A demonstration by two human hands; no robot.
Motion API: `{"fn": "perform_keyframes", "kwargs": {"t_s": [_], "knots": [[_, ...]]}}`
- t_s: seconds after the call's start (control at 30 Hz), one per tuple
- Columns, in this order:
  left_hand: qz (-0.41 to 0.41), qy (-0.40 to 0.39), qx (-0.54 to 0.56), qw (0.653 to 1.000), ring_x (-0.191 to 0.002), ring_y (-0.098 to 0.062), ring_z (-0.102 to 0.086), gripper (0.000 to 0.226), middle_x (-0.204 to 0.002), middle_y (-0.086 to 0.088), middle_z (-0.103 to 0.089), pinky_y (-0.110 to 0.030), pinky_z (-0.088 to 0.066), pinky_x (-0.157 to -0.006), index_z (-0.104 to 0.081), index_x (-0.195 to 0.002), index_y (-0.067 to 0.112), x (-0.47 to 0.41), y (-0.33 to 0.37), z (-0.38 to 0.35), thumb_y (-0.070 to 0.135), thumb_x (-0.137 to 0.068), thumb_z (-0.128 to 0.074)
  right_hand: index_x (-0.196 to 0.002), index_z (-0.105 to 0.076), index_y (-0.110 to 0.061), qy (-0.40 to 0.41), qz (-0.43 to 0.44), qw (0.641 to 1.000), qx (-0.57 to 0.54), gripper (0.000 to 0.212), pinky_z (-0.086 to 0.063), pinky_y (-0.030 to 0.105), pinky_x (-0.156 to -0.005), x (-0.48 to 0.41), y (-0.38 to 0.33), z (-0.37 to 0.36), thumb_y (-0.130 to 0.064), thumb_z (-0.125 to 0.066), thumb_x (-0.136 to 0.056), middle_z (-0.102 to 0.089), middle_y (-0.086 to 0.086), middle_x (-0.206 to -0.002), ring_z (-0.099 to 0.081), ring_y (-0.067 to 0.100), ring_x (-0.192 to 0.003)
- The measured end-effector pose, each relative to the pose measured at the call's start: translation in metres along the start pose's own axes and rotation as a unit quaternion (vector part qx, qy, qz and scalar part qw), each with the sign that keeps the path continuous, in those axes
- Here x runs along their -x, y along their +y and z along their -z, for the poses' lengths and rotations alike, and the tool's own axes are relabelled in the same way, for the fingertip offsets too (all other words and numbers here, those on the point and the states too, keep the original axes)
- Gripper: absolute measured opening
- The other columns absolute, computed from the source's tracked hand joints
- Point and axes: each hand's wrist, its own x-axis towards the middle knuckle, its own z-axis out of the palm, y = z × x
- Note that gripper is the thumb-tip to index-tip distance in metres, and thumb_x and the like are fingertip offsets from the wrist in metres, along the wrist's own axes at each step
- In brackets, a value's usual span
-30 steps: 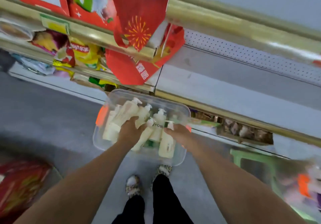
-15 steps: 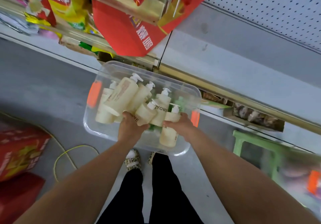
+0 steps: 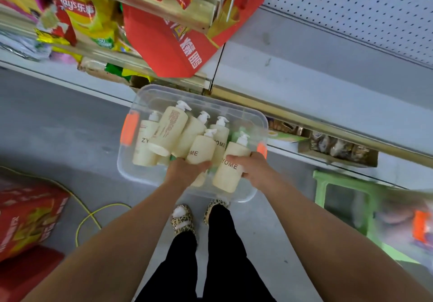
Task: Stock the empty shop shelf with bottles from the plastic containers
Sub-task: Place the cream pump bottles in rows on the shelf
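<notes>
Bottles (image 3: 168, 128) lie heaped in a clear bin (image 3: 234, 112) at mid-frame, just below the grey shelf (image 3: 328, 86) at upper right. The left hand (image 3: 185, 170) curls its fingers round a middle bottle (image 3: 202, 149); the right hand (image 3: 256, 170) wraps its fingers round the rightmost bottle (image 3: 228, 172), both inside the bin.

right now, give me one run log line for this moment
phase: picking up | left hand: grips middle bottle | right hand: grips right-end bottle | bin: other bottles lying inside | shelf: bare where seen
</notes>
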Motion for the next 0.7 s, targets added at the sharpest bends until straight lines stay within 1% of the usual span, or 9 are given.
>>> {"fn": "perform_keyframes", "kwargs": {"t_s": [0.07,0.17,0.23,0.33,0.4,0.5,0.6,0.63,0.7], "knots": [[-0.006,-0.041,0.12,0.992,-0.101,-0.022,-0.063,0.071,-0.109,0.002,-0.069,-0.043,-0.054,-0.091,-0.063,-0.11,0.021,0.012,0.003,0.007,0.056,-0.053,-0.085,-0.104,-0.065,-0.012,-0.021,0.012,0.998,-0.058,0.036,-0.056,0.045,-0.091,0.019,-0.006,0.01,-0.006,-0.085,-0.075,-0.075,0.007,-0.104,-0.07,0.023,-0.1],[-0.002,-0.096,0.243,0.965,-0.099,-0.022,-0.067,0.051,-0.107,0.001,-0.071,-0.047,-0.058,-0.084,-0.066,-0.107,0.021,0.037,0.011,0.016,0.041,-0.065,-0.087,-0.123,-0.061,-0.009,-0.03,0.036,0.991,-0.128,0.053,-0.056,0.04,-0.083,0.049,-0.014,0.023,-0.006,-0.084,-0.075,-0.074,0.009,-0.112,-0.069,0.024,-0.104],[-0.02,-0.125,0.257,0.958,-0.098,-0.022,-0.068,0.044,-0.105,-0.001,-0.072,-0.044,-0.06,-0.081,-0.066,-0.106,0.021,0.059,0.023,0.022,0.04,-0.071,-0.084,-0.125,-0.061,-0.007,-0.029,0.06,0.985,-0.16,0.053,-0.056,0.035,-0.074,0.072,-0.022,0.031,-0.007,-0.083,-0.077,-0.074,0.009,-0.111,-0.07,0.023,-0.1],[-0.088,-0.16,0.238,0.954,-0.096,-0.021,-0.069,0.042,-0.104,-0.003,-0.074,-0.042,-0.059,-0.082,-0.066,-0.109,0.019,0.093,0.045,0.034,0.042,-0.076,-0.079,-0.119,-0.063,-0.008,-0.035,0.108,0.974,-0.199,0.041,-0.056,0.028,-0.059,0.112,-0.039,0.042,-0.009,-0.079,-0.081,-0.074,0.007,-0.102,-0.07,0.02,-0.09],[-0.138,-0.162,0.218,0.953,-0.094,-0.019,-0.07,0.045,-0.103,-0.004,-0.073,-0.04,-0.059,-0.082,-0.066,-0.109,0.019,0.115,0.064,0.044,0.048,-0.076,-0.078,-0.115,-0.065,-0.009,-0.031,0.153,0.966,-0.205,0.034,-0.055,0.03,-0.063,0.14,-0.053,0.051,-0.012,-0.077,-0.083,-0.073,0.006,-0.1,-0.07,0.018,-0.086],[-0.211,-0.153,0.207,0.943,-0.093,-0.021,-0.07,0.065,-0.107,-0.004,-0.071,-0.036,-0.06,-0.076,-0.062,-0.119,0.017,0.146,0.094,0.058,0.062,-0.074,-0.072,-0.11,-0.067,-0.011,-0.037,0.224,0.952,-0.206,0.026,-0.056,0.031,-0.063,0.183,-0.078,0.067,-0.015,-0.073,-0.086,-0.073,0.007,-0.096,-0.071,0.02,-0.081],[-0.274,-0.156,0.212,0.925,-0.101,-0.028,-0.068,0.086,-0.118,-0.01,-0.066,-0.031,-0.056,-0.074,-0.058,-0.126,0.018,0.171,0.123,0.072,0.076,-0.063,-0.068,-0.117,-0.064,-0.012,-0.018,0.294,0.931,-0.217,0.045,-0.054,0.034,-0.073,0.231,-0.103,0.087,-0.021,-0.079,-0.076,-0.072,0.005,-0.099,-0.067,0.023,-0.092],[-0.287,-0.166,0.217,0.918,-0.104,-0.03,-0.066,0.087,-0.121,-0.01,-0.065,-0.035,-0.056,-0.078,-0.057,-0.127,0.019,0.179,0.132,0.076,0.076,-0.062,-0.068,-0.119,-0.064,-0.011,-0.016,0.32,0.921,-0.22,0.052,-0.053,0.035,-0.076,0.245,-0.111,0.094,-0.023,-0.08,-0.071,-0.072,0.005,-0.1,-0.066,0.023,-0.094],[-0.321,-0.193,0.232,0.898,-0.105,-0.028,-0.066,0.068,-0.12,-0.009,-0.067,-0.048,-0.053,-0.093,-0.059,-0.123,0.02,0.196,0.152,0.083,0.062,-0.07,-0.071,-0.123,-0.064,-0.008,-0.013,0.357,0.905,-0.23,0.063,-0.054,0.037,-0.083,0.268,-0.127,0.109,-0.029,-0.08,-0.066,-0.071,0.006,-0.104,-0.065,0.024,-0.098]]}}
